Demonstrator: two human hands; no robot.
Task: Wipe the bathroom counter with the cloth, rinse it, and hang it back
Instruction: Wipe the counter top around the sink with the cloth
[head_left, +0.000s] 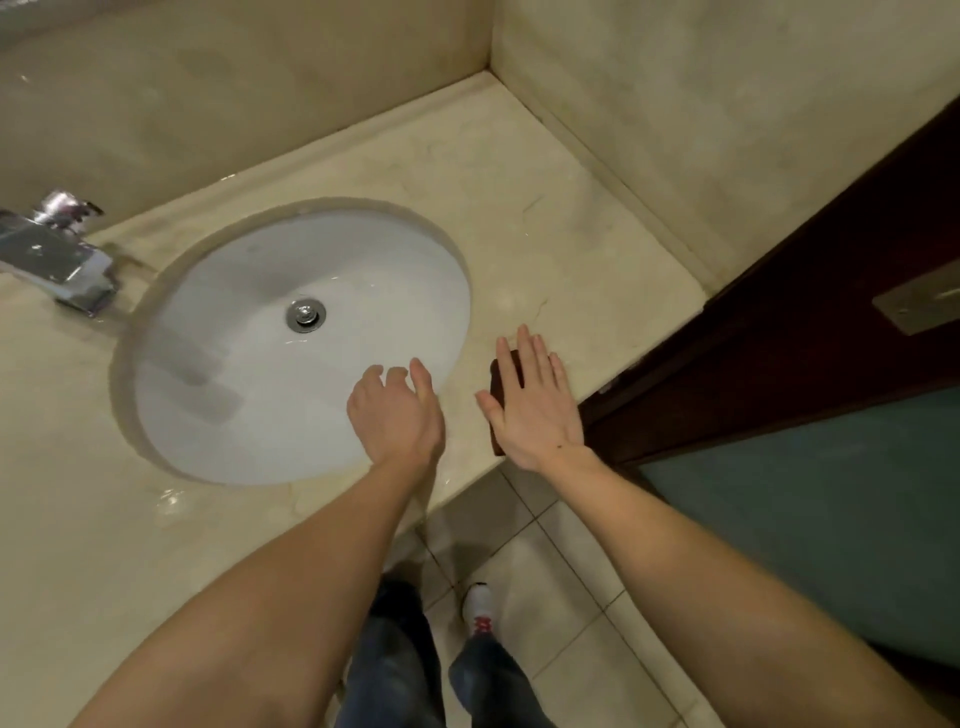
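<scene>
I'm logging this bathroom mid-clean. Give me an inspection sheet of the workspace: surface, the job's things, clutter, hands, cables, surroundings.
Surface: beige stone counter with a wet-looking gleam near its front edge; white sink set into it, with nothing in the bowl.
Job's things: dark brown cloth at the counter's front edge, right of the sink and mostly covered by a hand; chrome faucet at the far left.
Clutter: nothing seen.
Hands: left hand over the sink's near rim, fingers loosely curled, holding nothing; right hand flat on the cloth, fingers straight.
Cables: nothing seen.
Surroundings: dark wooden door to the right; tiled floor below; beige walls behind.
</scene>
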